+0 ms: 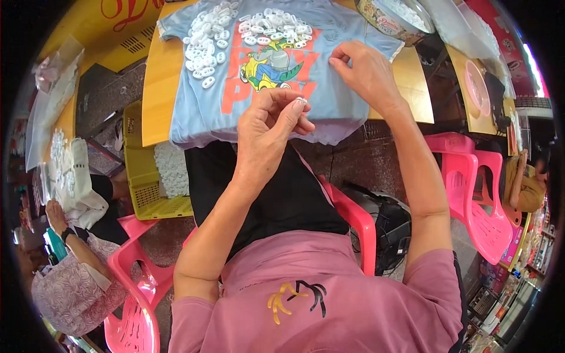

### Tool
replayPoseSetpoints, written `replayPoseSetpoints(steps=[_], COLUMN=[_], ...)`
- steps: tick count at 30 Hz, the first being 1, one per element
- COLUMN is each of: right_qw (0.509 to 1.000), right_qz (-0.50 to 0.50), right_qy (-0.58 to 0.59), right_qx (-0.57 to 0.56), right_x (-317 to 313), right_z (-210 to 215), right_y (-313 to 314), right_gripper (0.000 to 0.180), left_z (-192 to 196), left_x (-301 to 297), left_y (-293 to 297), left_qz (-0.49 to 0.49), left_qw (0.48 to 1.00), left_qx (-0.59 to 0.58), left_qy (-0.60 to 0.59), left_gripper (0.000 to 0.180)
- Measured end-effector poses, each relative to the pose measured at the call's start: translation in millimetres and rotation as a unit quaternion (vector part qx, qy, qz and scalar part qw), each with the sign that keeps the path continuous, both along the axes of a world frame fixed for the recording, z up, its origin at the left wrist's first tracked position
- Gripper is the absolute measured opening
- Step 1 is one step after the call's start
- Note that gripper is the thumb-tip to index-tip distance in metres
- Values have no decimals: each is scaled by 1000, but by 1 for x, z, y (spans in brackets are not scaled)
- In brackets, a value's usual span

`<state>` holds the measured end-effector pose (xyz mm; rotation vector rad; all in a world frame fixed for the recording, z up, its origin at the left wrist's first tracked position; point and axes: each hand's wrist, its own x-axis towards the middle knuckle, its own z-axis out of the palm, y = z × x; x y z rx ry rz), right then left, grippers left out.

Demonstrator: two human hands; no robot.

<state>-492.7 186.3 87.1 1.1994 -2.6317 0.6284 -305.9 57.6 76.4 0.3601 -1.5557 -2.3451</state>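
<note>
My left hand (266, 126) is raised over the near edge of a blue printed T-shirt (203, 115) spread on the table. Its thumb and fingers pinch a small white plastic piece (301, 100). My right hand (366, 73) hovers above the shirt's right side, thumb and forefinger drawn together; whether anything sits between them is too small to make out. Farther off on the shirt lie two heaps of small white oval plastic pieces with holes, a left heap (206, 44) and a middle heap (273, 26).
A round printed tub (388, 20) of white pieces stands at the far right of the wooden table (159, 88). A yellow crate (141, 176) holding white pieces is at left below. Pink chairs (471, 176) flank me. A person (82, 265) sits at left with a white cloth.
</note>
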Motion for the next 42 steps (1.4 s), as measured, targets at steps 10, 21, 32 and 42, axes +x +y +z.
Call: replayPoseSetpoints(steps=[10,21,32,42], right_qw=[986,977,838,783], right_qz=[91,182,129,148], right_qy=[20,109,-465,-509], right_qx=[135,7,-257,-327], right_x=[-15,-26,62,91], right_z=[19,5,26,18], right_y=[-4,7,4,-2], right_gripper=[17,19,19,17], left_z=[1,-2,9,17], left_x=[6,10,12,16], left_y=[-10,-14,-7,1], left_qz=[12,30,18,15], left_qw=[998,996,994,997], left_qx=[57,85,104,70], left_qy=[-28,-7,0,25], left_gripper=[20,20,18,16])
